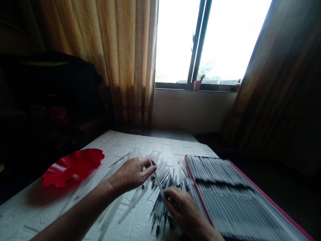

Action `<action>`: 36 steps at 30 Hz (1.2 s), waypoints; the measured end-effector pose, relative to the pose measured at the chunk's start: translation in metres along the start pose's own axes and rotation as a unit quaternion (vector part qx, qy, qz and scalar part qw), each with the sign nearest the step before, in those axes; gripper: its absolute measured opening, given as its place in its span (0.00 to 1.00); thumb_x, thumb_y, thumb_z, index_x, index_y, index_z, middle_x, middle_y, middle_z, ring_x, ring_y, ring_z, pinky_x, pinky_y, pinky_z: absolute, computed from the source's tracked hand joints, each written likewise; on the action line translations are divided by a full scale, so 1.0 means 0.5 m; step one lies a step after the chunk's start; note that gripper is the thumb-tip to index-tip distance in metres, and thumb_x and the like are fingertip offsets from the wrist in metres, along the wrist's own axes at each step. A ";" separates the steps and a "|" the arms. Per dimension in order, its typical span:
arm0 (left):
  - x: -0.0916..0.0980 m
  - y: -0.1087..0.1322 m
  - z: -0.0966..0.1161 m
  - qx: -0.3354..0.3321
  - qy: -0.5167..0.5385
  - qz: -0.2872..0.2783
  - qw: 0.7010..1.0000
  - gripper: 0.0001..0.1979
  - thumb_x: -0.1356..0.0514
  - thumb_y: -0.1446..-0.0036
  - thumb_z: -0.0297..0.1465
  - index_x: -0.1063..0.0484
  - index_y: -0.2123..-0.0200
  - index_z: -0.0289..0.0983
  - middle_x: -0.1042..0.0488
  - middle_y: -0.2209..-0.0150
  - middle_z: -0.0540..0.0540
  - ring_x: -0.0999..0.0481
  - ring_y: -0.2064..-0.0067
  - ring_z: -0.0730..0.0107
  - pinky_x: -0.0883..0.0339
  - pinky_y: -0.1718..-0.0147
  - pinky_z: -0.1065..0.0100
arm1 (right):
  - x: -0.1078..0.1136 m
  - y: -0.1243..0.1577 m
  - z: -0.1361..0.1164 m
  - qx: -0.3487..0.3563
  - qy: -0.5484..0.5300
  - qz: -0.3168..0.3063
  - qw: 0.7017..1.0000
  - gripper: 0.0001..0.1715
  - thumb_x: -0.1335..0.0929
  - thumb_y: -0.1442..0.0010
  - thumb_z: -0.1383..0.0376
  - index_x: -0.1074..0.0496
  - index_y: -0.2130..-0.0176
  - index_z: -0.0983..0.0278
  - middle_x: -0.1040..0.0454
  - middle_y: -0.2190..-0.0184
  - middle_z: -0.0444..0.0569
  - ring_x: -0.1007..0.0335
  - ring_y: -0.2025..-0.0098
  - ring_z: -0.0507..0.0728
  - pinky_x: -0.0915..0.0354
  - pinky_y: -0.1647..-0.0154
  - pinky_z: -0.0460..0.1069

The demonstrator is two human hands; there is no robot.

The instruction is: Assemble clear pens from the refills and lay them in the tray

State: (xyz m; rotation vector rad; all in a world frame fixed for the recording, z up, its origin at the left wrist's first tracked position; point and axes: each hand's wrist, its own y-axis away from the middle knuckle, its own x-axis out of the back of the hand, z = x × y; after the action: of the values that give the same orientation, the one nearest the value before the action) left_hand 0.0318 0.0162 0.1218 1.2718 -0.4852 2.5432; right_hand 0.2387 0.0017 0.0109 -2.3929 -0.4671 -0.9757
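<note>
My left hand (134,173) hovers over a scatter of clear pen tubes (117,164) on the white brick-patterned table (150,144). Its fingers pinch the top end of one clear pen tube (157,180). My right hand (184,209) grips the lower end of that same tube, with its fingers curled over a heap of dark pen refills (160,207). The tube slants between the two hands.
A red wavy-edged bowl (72,165) sits at the table's left. A pink-edged tray (225,194) packed with rows of assembled pens lies at the right. Curtains and a bright window stand behind; dark furniture is on the left.
</note>
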 end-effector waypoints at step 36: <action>-0.106 0.040 -0.163 0.077 0.237 0.061 0.966 0.14 0.41 0.47 0.42 0.33 0.67 0.36 0.31 0.70 0.52 0.33 0.77 0.77 0.37 0.79 0.74 | -0.009 -0.001 0.015 -0.005 0.042 -0.026 0.999 0.10 0.37 0.42 0.70 0.28 0.62 0.63 0.23 0.66 0.49 0.27 0.65 0.55 0.37 0.65 0.45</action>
State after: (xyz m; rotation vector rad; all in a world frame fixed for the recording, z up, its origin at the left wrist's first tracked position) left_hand -0.0037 0.0266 0.0296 0.6444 -0.2687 2.9056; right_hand 0.2396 0.0059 0.0030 -2.3487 -0.4966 -1.0991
